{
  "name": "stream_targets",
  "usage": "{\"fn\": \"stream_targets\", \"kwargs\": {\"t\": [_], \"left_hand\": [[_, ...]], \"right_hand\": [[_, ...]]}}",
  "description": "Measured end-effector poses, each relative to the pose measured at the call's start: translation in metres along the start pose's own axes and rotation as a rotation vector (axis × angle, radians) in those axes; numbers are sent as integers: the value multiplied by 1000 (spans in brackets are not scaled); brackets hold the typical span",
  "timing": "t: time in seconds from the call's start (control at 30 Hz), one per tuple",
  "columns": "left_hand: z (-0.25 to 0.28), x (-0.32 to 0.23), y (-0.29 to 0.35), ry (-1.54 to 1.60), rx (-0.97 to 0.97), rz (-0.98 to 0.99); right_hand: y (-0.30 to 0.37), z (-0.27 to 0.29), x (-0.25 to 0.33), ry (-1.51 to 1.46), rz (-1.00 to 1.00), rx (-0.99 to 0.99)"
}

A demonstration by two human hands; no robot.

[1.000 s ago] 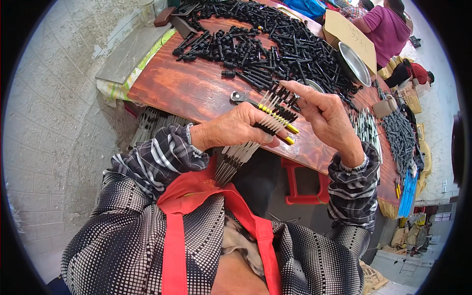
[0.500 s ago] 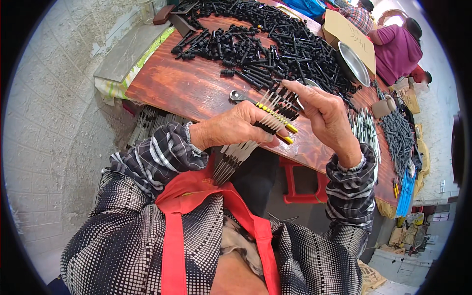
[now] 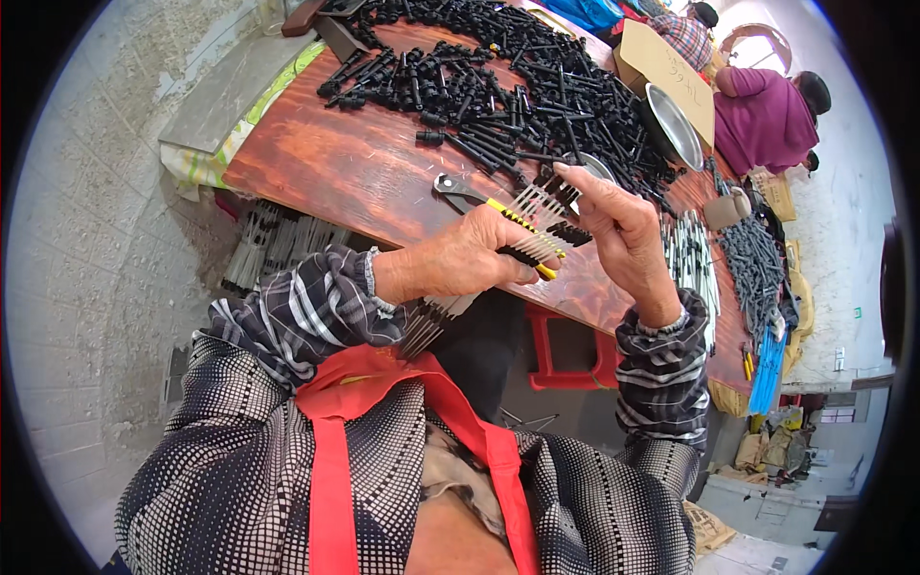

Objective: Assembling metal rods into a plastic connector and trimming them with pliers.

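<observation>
My left hand is closed round a bundle of thin white-and-black rods, held slantwise above the table's near edge. The lower ends come out below that hand, over my lap. At the bundle's upper end, my right hand is bent, its forefinger touching the dark tips; whatever lies between finger and thumb is hidden. Pliers with yellow-and-black handles are on the table, partly covered by the rods and my left hand.
Black tubular parts are heaped across the red-brown table. To the right are a metal bowl, a cardboard box, more white rods and grey parts. A red stool stands below. Other people sit beyond.
The view has shifted slightly, so the table and its heap appear further left. My right hand stays at the rods' upper ends; my left hand keeps its hold.
</observation>
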State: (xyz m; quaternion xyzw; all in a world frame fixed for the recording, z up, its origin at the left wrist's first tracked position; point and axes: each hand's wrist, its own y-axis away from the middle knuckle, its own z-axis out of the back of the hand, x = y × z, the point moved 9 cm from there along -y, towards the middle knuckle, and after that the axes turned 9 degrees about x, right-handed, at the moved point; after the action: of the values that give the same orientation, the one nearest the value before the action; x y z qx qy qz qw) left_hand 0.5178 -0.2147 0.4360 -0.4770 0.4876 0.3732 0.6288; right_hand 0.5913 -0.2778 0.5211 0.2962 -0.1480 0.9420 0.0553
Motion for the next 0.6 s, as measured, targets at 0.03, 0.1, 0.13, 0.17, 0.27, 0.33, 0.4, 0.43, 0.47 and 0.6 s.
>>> {"fn": "stream_targets", "kwargs": {"t": [0.03,0.1,0.13,0.17,0.27,0.33,0.4,0.43,0.47,0.6], "left_hand": [[0,1,-1,9,1,-8],[1,-2,-1,-82,-26,-70],[1,-4,-1,-128,-41,-101],[1,-3,-2,-114,-38,-106],[1,-2,-2,-76,-20,-69],[1,0,-1,-73,-24,-66],[2,2,0,-80,-29,-56],[2,2,0,-76,-30,-59],[3,2,0,-56,-30,-63],[4,0,1,-12,-25,-81]], "right_hand": [[0,-1,-3,-49,-4,-5],[2,-2,-8,-90,-28,-2],[2,-1,-7,-79,-12,0],[3,-1,-6,-68,4,3],[3,-1,-4,-54,-4,17],[3,-2,-6,-51,-45,28],[5,-2,-6,-42,-60,38],[6,-2,-6,-35,-71,42],[6,-2,-6,-28,-81,47],[4,1,-1,0,-78,33]]}}
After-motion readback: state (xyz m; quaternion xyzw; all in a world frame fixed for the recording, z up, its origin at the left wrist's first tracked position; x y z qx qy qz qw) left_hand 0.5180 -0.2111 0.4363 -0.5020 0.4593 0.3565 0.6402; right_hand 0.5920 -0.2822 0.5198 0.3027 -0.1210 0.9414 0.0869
